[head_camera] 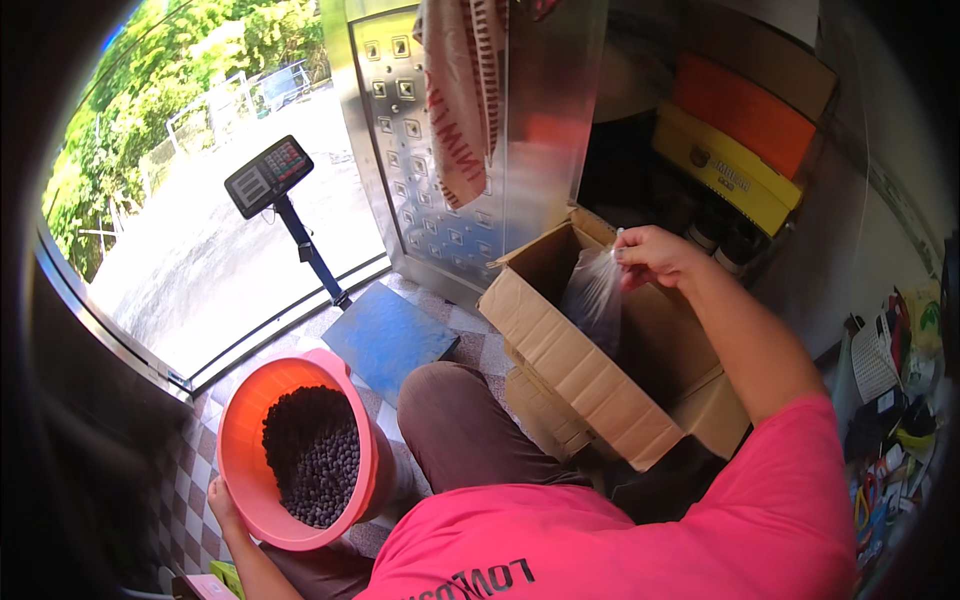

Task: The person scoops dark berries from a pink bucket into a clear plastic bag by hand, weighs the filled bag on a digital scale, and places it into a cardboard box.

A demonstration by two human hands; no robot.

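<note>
My right hand [649, 257] grips the gathered neck of a clear plastic bag [596, 289], which hangs inside an open cardboard box [581, 367]. The bag's lower part looks dark with contents I cannot make out. My left hand [223, 504] rests against the outer side of a pink-orange plastic tub [236, 427] at the lower left; its fingers are partly hidden by the tub. Small round dark berries or pellets [319, 465] fill part of the tub, which is tilted.
A platform scale with a blue plate [390, 334] and a display head [268, 176] stands by the open doorway. A metal door [420, 150] with a hanging cloth [461, 120] is behind the box. Shoe boxes [724, 169] are stacked at the upper right; scissors [866, 499] and clutter lie at the right.
</note>
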